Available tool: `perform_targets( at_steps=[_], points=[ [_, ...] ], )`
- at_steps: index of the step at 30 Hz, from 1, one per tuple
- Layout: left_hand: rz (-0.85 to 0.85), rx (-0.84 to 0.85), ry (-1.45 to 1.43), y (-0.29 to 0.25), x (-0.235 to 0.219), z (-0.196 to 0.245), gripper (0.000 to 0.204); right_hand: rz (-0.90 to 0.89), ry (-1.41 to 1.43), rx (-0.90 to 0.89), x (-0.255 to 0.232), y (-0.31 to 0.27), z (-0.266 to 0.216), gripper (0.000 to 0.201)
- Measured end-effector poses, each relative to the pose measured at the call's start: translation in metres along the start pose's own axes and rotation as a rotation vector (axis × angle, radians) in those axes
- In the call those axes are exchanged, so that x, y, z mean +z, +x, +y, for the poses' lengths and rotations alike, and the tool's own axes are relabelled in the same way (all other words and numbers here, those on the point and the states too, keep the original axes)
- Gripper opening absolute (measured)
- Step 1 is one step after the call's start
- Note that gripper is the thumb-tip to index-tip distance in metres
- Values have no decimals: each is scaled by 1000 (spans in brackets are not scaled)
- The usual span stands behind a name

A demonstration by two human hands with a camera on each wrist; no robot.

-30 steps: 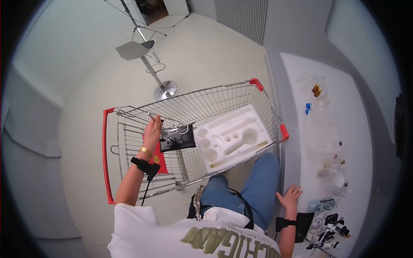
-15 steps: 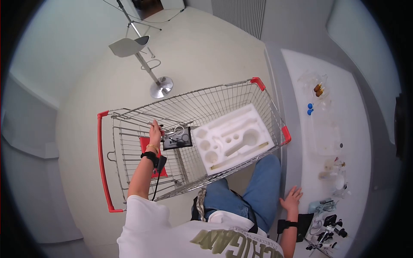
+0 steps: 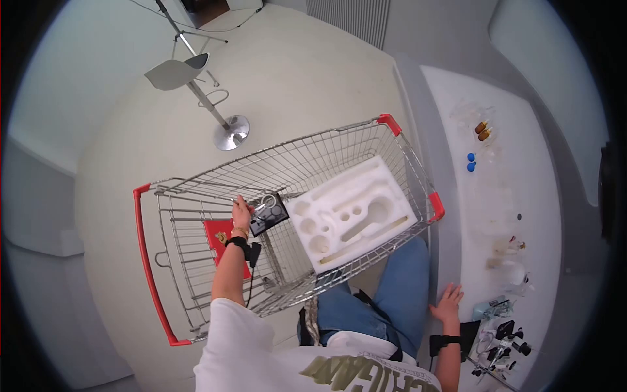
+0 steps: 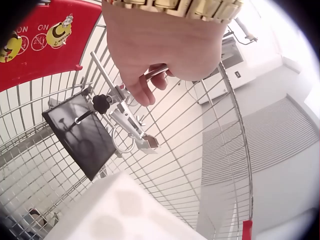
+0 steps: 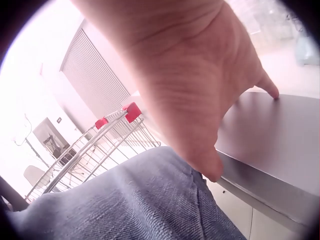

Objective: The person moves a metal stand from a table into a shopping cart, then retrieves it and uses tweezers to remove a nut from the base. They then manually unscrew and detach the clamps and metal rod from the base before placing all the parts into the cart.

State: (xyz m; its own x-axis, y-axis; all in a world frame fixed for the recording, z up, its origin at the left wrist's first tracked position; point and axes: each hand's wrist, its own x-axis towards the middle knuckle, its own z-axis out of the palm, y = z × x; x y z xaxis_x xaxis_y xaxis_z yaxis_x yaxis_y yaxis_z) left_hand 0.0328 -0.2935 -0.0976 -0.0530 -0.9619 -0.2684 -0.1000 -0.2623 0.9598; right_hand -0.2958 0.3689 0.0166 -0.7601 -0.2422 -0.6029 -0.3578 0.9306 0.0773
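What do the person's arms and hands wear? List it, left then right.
Left hand: gold link bracelet, then a black wrist strap with a small camera unit and a thin black cable, and a short white T-shirt sleeve. Right hand: a black wrist strap.

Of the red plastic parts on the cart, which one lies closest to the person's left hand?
The flat red child-seat flap just beside the left hand; the red push handle and the two red corner caps lie at the cart's edges.

At upper left of the head view we see a grey bar stool [image 3: 179, 72] on a chrome base. At right, a white counter [image 3: 548, 215] carries small amber bottles [image 3: 482, 130], blue caps [image 3: 469, 161] and, lower down, a black clamp fixture [image 3: 503, 340].
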Motion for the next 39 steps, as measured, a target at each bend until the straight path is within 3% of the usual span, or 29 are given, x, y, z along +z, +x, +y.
perform_targets(
  at_steps=[7,8,15,23,28,30,34,39],
  points=[
    [-2,57,60,22,1,-23,43,-29,56,51,-1,-2,-11,125],
    [-1,-34,49,29,1,-26,42,-36,-30,24,1,1,-13,125],
    [-32,-17,-26,34,5,-38,44,-39,-215,13,5,10,-12,128],
    [29,17,-22,37,13,-33,44,-72,-130,77,-9,4,-21,128],
    [-84,44,65,29,24,-33,43,-102,-186,97,-8,6,-23,125],
    [-74,21,38,31,26,-29,43,-87,-310,10,-5,7,-20,123],
    [-102,-26,-47,33,32,-29,42,-48,-244,45,-4,9,-21,122],
    [-93,-21,-84,39,32,-36,40,-70,-304,-52,5,11,-14,121]
  ],
)
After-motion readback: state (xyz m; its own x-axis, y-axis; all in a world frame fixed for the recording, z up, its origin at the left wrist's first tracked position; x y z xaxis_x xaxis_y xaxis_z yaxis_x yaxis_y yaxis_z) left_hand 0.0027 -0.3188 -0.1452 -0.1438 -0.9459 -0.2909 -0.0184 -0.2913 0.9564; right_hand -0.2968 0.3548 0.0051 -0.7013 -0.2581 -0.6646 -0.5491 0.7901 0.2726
